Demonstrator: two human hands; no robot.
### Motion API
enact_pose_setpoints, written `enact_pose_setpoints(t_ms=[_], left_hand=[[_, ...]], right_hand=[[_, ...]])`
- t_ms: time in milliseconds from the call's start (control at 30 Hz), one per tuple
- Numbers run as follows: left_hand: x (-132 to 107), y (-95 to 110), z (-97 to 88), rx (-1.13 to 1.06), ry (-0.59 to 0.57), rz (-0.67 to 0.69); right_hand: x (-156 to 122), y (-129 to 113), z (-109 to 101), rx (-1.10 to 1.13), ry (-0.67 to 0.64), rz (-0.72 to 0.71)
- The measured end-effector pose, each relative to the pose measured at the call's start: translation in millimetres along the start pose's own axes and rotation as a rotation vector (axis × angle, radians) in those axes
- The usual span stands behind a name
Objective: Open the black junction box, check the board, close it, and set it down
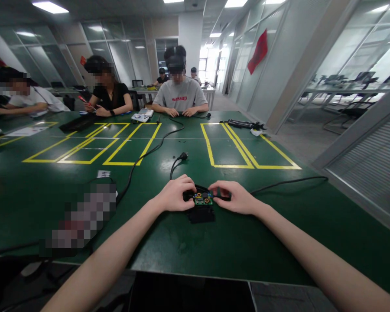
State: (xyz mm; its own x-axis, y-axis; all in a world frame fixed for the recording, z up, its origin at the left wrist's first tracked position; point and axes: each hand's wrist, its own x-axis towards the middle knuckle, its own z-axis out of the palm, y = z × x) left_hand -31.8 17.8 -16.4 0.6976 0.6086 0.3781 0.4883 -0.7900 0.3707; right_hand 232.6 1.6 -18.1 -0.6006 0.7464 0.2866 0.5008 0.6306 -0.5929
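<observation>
A small green circuit board (203, 200) with copper-coloured coils is held up near the table's front edge. My left hand (177, 193) is closed with its fingers pinching the board's left end, where a black cord meets it. On the opposite side my right hand (236, 198) curls its thumb and fingers round the board's right end and the black cable there; the exact contact is partly hidden. Just below the board lies an open black plastic casing (202, 215), with another dark casing part showing behind the board.
A black plug (183, 156) on its cord lies beyond my hands. A black cable (292, 183) runs right across the green table (247, 255). A blurred-out long object (84, 216) is at left. Yellow tape rectangles (232, 166) mark the table. Several people sit opposite, one person (180, 95) directly across.
</observation>
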Motion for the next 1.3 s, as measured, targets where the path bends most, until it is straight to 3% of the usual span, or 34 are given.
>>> enact_pose_setpoints(t_ms=[300, 533, 767, 967, 1167, 1300], left_hand=[[-0.9, 1.9, -0.9, -0.007, 0.091, -0.012], [-2.4, 7.7, -5.0, -0.02, 0.058, -0.006], [-1.1, 15.6, -9.0, -0.047, 0.096, -0.013], [-5.2, 22.6, -13.4, -0.264, -0.028, -0.152], [-5.6, 21.8, -19.3, -0.603, -0.274, -0.273], [-6.2, 21.3, -19.1, -0.535, -0.271, -0.279]], right_hand=[[2.6, -1.3, 4.8, 0.011, -0.008, 0.031], [2.4, -3.5, 3.9, 0.126, -0.038, 0.092], [1.8, -11.8, -2.5, 0.3, -0.064, 0.185], [1.0, -16.6, -0.5, 0.533, -0.19, 0.27], [0.8, -19.7, 3.2, 0.508, -0.256, 0.278], [1.9, -20.4, 5.8, 0.455, -0.241, 0.243]])
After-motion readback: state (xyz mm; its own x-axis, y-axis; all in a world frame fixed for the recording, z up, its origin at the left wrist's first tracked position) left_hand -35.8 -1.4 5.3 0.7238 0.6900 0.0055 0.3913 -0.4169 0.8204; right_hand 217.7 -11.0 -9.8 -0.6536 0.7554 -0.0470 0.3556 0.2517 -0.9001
